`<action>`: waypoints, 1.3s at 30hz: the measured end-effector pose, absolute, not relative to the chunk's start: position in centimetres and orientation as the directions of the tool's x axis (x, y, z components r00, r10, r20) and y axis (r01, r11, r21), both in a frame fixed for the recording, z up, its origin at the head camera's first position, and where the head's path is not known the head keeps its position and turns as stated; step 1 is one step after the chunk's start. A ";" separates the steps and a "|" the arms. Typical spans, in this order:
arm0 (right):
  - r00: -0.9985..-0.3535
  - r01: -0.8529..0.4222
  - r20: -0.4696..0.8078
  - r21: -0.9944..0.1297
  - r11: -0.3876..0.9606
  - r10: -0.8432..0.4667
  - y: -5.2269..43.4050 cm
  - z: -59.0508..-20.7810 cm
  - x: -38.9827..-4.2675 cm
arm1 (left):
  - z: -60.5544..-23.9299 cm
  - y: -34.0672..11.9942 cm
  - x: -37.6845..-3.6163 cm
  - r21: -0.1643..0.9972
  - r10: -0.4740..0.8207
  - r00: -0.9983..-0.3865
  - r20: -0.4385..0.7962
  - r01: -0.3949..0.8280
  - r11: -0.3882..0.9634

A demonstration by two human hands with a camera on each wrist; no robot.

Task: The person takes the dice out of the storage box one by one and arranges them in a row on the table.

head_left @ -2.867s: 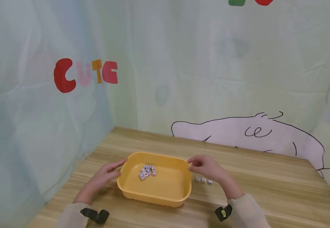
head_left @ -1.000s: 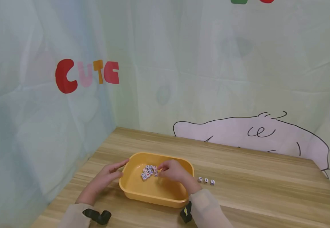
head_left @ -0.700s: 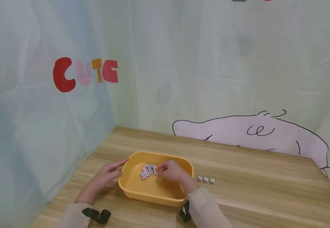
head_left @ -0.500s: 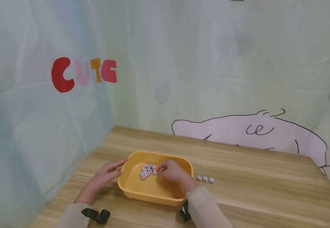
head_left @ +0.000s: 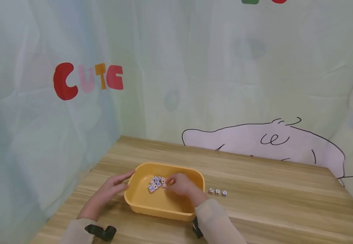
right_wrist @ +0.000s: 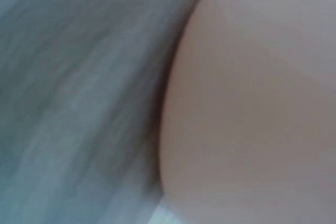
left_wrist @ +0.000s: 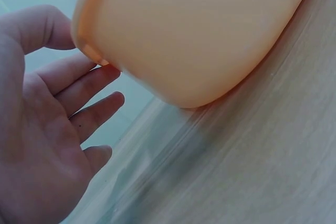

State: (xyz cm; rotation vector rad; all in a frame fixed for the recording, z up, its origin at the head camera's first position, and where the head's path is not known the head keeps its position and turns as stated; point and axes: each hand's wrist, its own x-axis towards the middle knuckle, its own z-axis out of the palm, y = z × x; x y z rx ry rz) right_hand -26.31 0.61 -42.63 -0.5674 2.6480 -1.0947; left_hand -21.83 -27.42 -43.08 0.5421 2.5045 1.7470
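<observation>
A yellow plastic tray (head_left: 150, 205) sits on the wooden table (head_left: 274, 206) with a pile of several small white dice (head_left: 155, 183) inside it. My left hand (head_left: 127, 179) is open, its straight fingers and thumb resting against the tray's left rim; the left wrist view shows this left hand (left_wrist: 79, 77) beside the tray wall (left_wrist: 194, 30). My right hand (head_left: 168, 183) reaches into the tray, its curled fingertips pinching a die at the right edge of the pile. The right wrist view is a blur of peach and grey.
Three dice (head_left: 217, 192) stand in a row on the table just right of the tray. Pale fabric walls close in the left and back; one carries the coloured letters CUTE (head_left: 87, 79), another a line drawing (head_left: 268, 142). Bare wood stretches to the right.
My right hand left the tray's right rim and went into the tray to the dice pile, where it has stayed for the last second. The left hand has not moved.
</observation>
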 end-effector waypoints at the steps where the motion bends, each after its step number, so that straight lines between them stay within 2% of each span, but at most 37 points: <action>1: -0.901 -0.273 -0.051 -0.706 0.653 -0.432 0.5 -42.7 -26.3 | -43.1 -27.5 -21.8 0.918 0.304 -0.939 0.159 0.254 0.305; 18: -0.896 -0.339 -0.026 -0.607 0.719 -0.444 -0.3 -43.2 -25.9 | -43.5 -27.7 -21.5 0.924 0.284 -0.950 0.128 0.218 0.315; 29: -0.896 -0.324 0.036 -0.735 0.595 -0.443 0.5 -42.5 -25.8 | -43.8 -27.5 -21.9 0.927 0.288 -0.950 0.123 0.213 0.309; 39: -0.898 -0.331 0.090 -0.783 0.527 -0.430 1.8 -41.2 -25.8 | -43.2 -27.3 -21.9 0.928 0.291 -0.949 0.121 0.212 0.307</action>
